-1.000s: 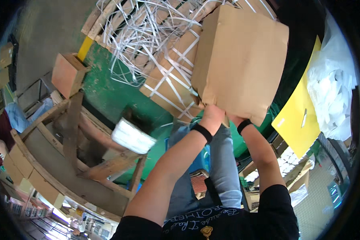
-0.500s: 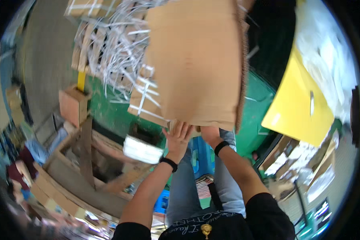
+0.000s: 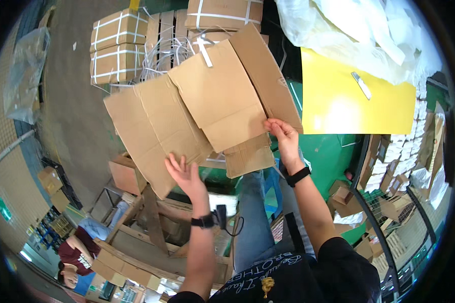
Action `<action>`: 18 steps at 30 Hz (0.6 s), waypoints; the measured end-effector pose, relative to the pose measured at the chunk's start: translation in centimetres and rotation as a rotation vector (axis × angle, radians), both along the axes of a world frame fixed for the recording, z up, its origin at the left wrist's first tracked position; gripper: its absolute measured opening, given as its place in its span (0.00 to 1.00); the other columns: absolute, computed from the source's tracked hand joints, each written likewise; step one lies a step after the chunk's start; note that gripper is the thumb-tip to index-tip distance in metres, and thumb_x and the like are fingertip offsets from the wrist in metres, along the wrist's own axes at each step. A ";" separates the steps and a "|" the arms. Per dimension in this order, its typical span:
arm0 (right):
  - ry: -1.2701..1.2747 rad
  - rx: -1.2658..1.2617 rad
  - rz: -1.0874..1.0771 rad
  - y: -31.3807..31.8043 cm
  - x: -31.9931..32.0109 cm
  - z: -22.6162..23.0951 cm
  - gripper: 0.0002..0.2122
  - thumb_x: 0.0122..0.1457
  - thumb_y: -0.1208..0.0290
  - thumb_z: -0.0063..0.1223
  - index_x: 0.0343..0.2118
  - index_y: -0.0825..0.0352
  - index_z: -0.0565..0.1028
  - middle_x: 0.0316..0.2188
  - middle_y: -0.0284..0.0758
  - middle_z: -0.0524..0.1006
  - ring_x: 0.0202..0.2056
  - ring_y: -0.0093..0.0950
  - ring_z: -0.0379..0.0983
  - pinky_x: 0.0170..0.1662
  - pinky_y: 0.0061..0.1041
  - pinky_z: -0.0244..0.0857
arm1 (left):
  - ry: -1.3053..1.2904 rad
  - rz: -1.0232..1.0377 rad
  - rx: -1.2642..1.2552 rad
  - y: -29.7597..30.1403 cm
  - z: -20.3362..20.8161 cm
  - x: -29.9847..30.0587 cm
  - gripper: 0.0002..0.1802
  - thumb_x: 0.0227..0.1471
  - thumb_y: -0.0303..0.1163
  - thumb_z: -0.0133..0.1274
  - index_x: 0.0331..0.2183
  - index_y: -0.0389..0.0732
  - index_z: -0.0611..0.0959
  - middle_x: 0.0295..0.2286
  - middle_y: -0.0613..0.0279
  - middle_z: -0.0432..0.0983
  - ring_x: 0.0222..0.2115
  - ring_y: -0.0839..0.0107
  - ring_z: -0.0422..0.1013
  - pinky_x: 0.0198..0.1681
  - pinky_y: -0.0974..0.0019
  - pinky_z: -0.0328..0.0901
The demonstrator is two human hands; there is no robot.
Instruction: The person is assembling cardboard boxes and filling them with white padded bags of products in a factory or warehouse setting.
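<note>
A flattened brown cardboard carton (image 3: 227, 96) is spread out in front of me, tilted, with its panels unfolded at angles. My right hand (image 3: 284, 135) pinches its lower right edge, where two panels meet. A small flap (image 3: 250, 155) hangs beneath that edge. At the carton's left panel (image 3: 154, 131), my left hand (image 3: 184, 174) is open with its fingers spread. Those fingertips overlap the panel's lower part; whether they press on it I cannot tell. A strip of white strapping (image 3: 206, 53) lies across the carton's upper part.
Strapped cartons (image 3: 119, 63) and loose white strapping (image 3: 167, 55) lie beyond the cardboard. On the right, a yellow board (image 3: 349, 113) bears a utility knife (image 3: 361, 86) beside clear plastic sheeting (image 3: 359, 35). A wooden frame (image 3: 151, 222) stands at lower left; another person (image 3: 78, 252) is beyond it.
The carton has gone from one tall flat face to panels fanned out and tilted left. My hands have moved apart, the left one off its lower edge and the right one up and rightward.
</note>
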State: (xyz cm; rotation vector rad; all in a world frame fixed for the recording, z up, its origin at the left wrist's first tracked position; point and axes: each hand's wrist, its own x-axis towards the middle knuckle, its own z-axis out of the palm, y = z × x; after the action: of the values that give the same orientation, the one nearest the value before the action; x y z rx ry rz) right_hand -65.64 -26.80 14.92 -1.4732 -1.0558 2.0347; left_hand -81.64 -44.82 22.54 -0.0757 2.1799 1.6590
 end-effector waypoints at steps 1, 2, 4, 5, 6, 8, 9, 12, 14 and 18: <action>0.020 0.000 -0.018 -1.2 -0.4 -0.4 0.10 0.60 0.75 0.42 0.41 0.73 0.71 0.36 0.38 0.75 0.35 0.25 0.73 0.41 0.19 0.65 | -0.063 -0.002 -0.075 -1.8 -1.1 -2.3 0.41 0.46 0.18 0.49 0.58 0.36 0.48 0.59 0.52 0.43 0.55 0.55 0.53 0.57 0.58 0.48; -0.036 -0.151 -0.120 -3.4 -1.3 -0.8 0.12 0.60 0.71 0.44 0.43 0.72 0.70 0.37 0.37 0.74 0.34 0.24 0.72 0.39 0.18 0.64 | -0.131 0.135 -0.146 -3.7 -2.8 -4.8 0.40 0.45 0.21 0.51 0.57 0.35 0.50 0.58 0.52 0.47 0.53 0.57 0.55 0.55 0.59 0.51; -0.161 -0.376 -0.341 -7.2 -3.1 -0.2 0.18 0.58 0.60 0.47 0.47 0.66 0.66 0.36 0.34 0.70 0.35 0.24 0.68 0.39 0.24 0.63 | -0.205 0.249 -0.214 -4.1 -3.5 -7.3 0.39 0.45 0.23 0.53 0.56 0.35 0.52 0.56 0.51 0.51 0.52 0.60 0.56 0.54 0.60 0.53; -0.217 -0.440 -0.465 -8.2 -4.0 0.1 0.22 0.56 0.54 0.48 0.48 0.63 0.64 0.34 0.32 0.66 0.38 0.25 0.66 0.40 0.30 0.63 | -0.246 0.095 -0.262 -2.1 -3.3 -7.0 0.40 0.43 0.26 0.55 0.55 0.35 0.54 0.53 0.51 0.55 0.51 0.61 0.57 0.53 0.61 0.55; -0.238 -0.490 -0.487 -8.4 -4.7 -0.2 0.25 0.57 0.49 0.42 0.52 0.58 0.59 0.45 0.34 0.64 0.48 0.26 0.60 0.45 0.40 0.59 | -0.284 -0.061 -0.312 -0.1 -3.2 -6.4 0.40 0.42 0.29 0.58 0.54 0.35 0.55 0.51 0.52 0.59 0.50 0.63 0.58 0.52 0.61 0.56; -0.082 -0.549 -0.651 -8.1 -6.9 0.1 0.25 0.58 0.48 0.40 0.52 0.60 0.61 0.47 0.32 0.65 0.48 0.27 0.61 0.48 0.34 0.57 | 0.136 -0.325 -0.656 2.7 -3.5 -4.5 0.37 0.39 0.28 0.57 0.51 0.34 0.61 0.45 0.53 0.63 0.49 0.61 0.59 0.50 0.61 0.59; 0.075 -0.614 -0.792 -8.0 -8.5 0.4 0.26 0.58 0.48 0.38 0.52 0.63 0.62 0.49 0.30 0.66 0.48 0.27 0.61 0.51 0.29 0.55 | -0.237 -0.121 -0.361 3.4 -4.1 -4.6 0.29 0.38 0.25 0.54 0.45 0.34 0.65 0.42 0.52 0.65 0.46 0.59 0.62 0.49 0.60 0.60; 0.210 -0.586 -1.039 -6.5 -11.9 -2.7 0.25 0.61 0.51 0.31 0.52 0.66 0.62 0.51 0.33 0.65 0.52 0.31 0.59 0.55 0.26 0.52 | -0.849 0.343 0.053 7.1 -4.9 -5.3 0.16 0.34 0.20 0.46 0.33 0.35 0.70 0.34 0.52 0.68 0.40 0.58 0.66 0.46 0.59 0.62; 0.165 -0.574 -1.188 -6.3 -12.7 -3.8 0.24 0.61 0.53 0.30 0.52 0.67 0.63 0.52 0.34 0.65 0.53 0.32 0.58 0.55 0.24 0.51 | -1.094 0.628 0.130 7.8 -5.3 -5.9 0.12 0.32 0.17 0.43 0.27 0.36 0.70 0.29 0.53 0.69 0.36 0.59 0.68 0.44 0.59 0.63; -0.521 -0.443 -0.974 -6.8 -13.7 -3.3 0.27 0.61 0.51 0.26 0.52 0.70 0.63 0.52 0.41 0.65 0.50 0.35 0.63 0.53 0.27 0.56 | -1.173 0.411 0.794 4.5 -4.3 -9.3 0.14 0.33 0.14 0.40 0.28 0.35 0.73 0.29 0.54 0.71 0.37 0.60 0.68 0.47 0.57 0.62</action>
State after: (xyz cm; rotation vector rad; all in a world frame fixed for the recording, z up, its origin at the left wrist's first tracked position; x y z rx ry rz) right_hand -79.34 -33.58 11.61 -2.2113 0.0813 1.2178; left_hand -90.92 -40.34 18.22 -1.0115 0.6156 1.8292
